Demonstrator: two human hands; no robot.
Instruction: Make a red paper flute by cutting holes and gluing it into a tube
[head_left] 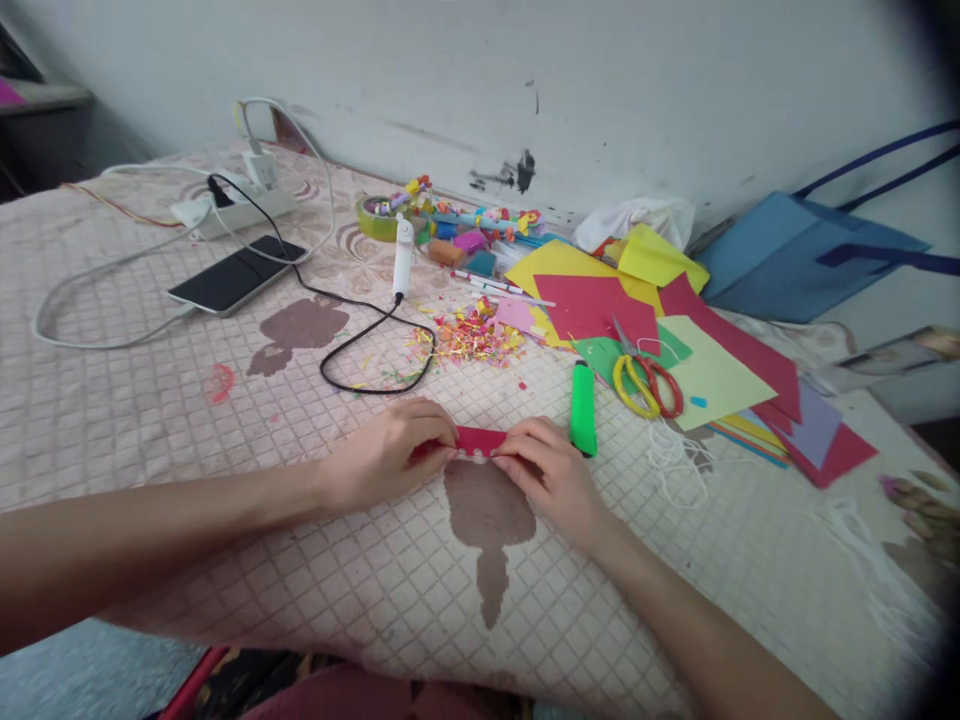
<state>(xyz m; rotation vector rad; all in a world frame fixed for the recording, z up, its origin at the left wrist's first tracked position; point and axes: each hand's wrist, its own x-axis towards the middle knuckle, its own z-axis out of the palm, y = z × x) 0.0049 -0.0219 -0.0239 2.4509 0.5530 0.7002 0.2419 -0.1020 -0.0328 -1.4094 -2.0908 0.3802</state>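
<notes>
A small strip of red paper [481, 441] is stretched between my two hands, just above the patterned cover. Its lower edge looks pale and slightly scalloped. My left hand [397, 450] pinches the left end between thumb and fingers. At the right end, my right hand [546, 465] grips it the same way, with the fingertips close to the lower edge. Right beyond my right hand lies a bright green tube-like item [583, 408]. Scissors [637, 380] with one yellow and one red handle rest farther right. My fingers hide both ends of the strip.
Coloured paper sheets [600, 305] spread over the right side, near a blue bag [810, 255]. Tiny paper scraps [480, 335] lie ahead of my hands. A glue gun-like white stick [403, 258] has a black cable. A phone [236, 275] and power strip [240, 210] are at left.
</notes>
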